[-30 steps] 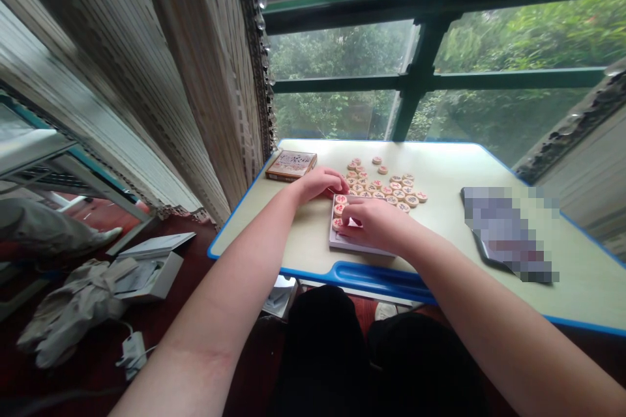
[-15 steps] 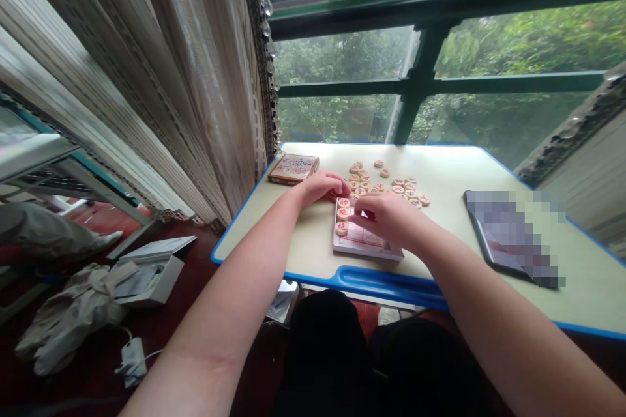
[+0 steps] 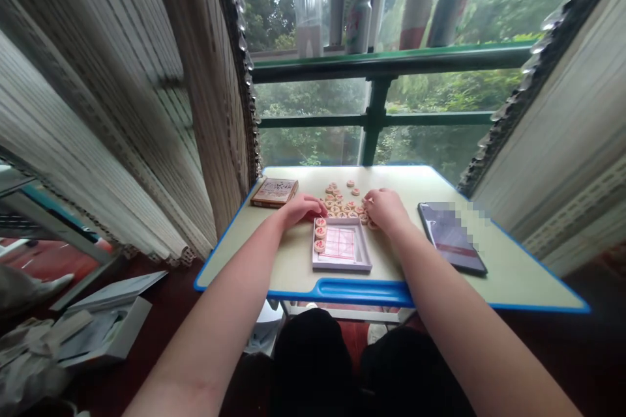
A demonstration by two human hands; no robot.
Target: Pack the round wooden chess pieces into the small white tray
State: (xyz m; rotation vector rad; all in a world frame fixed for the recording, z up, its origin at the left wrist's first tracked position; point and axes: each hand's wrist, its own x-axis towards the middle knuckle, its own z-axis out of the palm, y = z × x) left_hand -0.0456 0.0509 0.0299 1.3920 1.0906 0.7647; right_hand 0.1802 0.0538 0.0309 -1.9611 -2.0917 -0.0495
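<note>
A shallow open box (image 3: 366,266) lies on the table, with a red-lined sheet (image 3: 340,244) inside. Three round pieces (image 3: 319,232) with red characters stand in a column along its left side. My left hand (image 3: 304,208) rests at the box's upper left corner, fingers curved; whether it holds a piece is hidden. Beyond the box lie several loose round pieces (image 3: 334,199) in a cluster. Over the right end of that cluster is my right hand (image 3: 386,208), its fingers bent down among the pieces; their tips are partly hidden.
A flat brown box (image 3: 274,191) sits at the table's back left. To the right lies a dark tablet (image 3: 447,234), partly pixelated. The table (image 3: 518,277) has a blue edge and a blue front groove. Cans (image 3: 448,15) stand on the window ledge behind.
My right hand has moved from over the open box to the loose pieces at its upper right. My left hand stays by the box corner. The camera view has turned right and upward.
</note>
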